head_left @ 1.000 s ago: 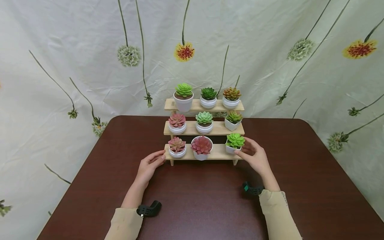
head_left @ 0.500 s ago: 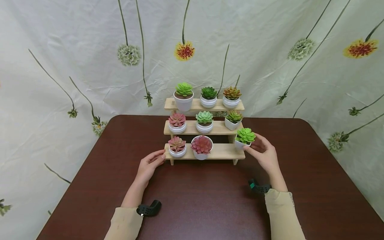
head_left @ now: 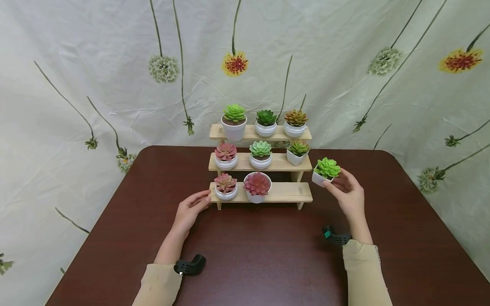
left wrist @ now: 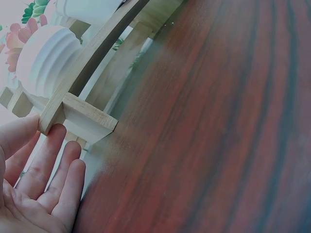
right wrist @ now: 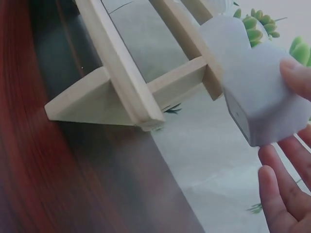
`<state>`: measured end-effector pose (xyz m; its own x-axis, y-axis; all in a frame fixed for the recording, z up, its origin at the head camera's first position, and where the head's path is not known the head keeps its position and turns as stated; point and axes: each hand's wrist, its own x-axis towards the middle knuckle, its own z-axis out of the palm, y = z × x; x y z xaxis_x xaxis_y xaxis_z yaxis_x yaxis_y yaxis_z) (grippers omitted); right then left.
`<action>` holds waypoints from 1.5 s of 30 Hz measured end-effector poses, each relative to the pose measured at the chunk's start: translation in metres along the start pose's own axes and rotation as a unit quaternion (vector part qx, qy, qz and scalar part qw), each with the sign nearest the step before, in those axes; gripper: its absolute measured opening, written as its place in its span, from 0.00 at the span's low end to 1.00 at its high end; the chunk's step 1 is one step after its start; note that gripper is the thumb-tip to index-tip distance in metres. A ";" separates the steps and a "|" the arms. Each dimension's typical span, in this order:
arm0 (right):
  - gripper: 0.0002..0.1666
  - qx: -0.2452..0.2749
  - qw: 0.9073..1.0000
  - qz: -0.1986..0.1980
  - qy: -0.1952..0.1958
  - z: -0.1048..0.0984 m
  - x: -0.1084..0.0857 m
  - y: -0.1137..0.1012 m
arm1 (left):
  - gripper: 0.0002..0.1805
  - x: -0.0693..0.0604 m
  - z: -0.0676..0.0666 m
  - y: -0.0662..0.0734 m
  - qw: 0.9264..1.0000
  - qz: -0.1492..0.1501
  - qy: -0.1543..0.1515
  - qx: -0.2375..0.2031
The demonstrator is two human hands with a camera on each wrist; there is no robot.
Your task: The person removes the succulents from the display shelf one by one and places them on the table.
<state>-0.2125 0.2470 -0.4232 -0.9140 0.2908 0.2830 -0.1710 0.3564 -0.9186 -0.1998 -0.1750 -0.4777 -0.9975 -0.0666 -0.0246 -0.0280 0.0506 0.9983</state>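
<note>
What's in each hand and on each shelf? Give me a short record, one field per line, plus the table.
Right hand: holds the held plant by its white pot
Held plant: bright green, tilted, in the air beyond the right end of the bottom shelf
Left hand: pinches the left end of the bottom shelf
Top shelf: bright green plant, dark green plant, orange-brown plant
Middle shelf: pink plant, pale green plant, yellow-green plant
Bottom shelf: second pink plant, dark red plant
Table: dark red-brown
</note>
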 end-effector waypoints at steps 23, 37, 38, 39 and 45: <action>0.36 0.011 0.997 0.044 0.058 0.020 0.004 0.045 | 0.21 -0.002 -0.001 0.001 1.000 -0.001 0.003 -0.006; 0.36 -0.041 0.993 0.100 0.047 0.034 -0.001 0.048 | 0.20 -0.002 0.001 0.002 1.000 -0.005 0.006 -0.018; 0.37 -0.041 0.993 0.102 0.048 0.035 -0.001 0.048 | 0.20 -0.002 0.001 0.002 1.000 -0.004 0.006 -0.018; 0.37 -0.041 0.993 0.104 0.049 0.036 -0.001 0.049 | 0.20 -0.002 0.001 0.002 1.000 -0.004 0.006 -0.019; 0.38 -0.040 0.991 0.104 0.071 0.041 0.002 0.050 | 0.19 -0.002 0.002 0.002 1.000 -0.002 0.006 -0.019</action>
<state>-0.2380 0.2287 -0.4803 -0.8646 0.4851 0.1306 0.0507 0.3428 -0.9380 -0.1976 -0.1732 -0.4757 -0.9965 -0.0782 -0.0288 -0.0299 0.0127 0.9995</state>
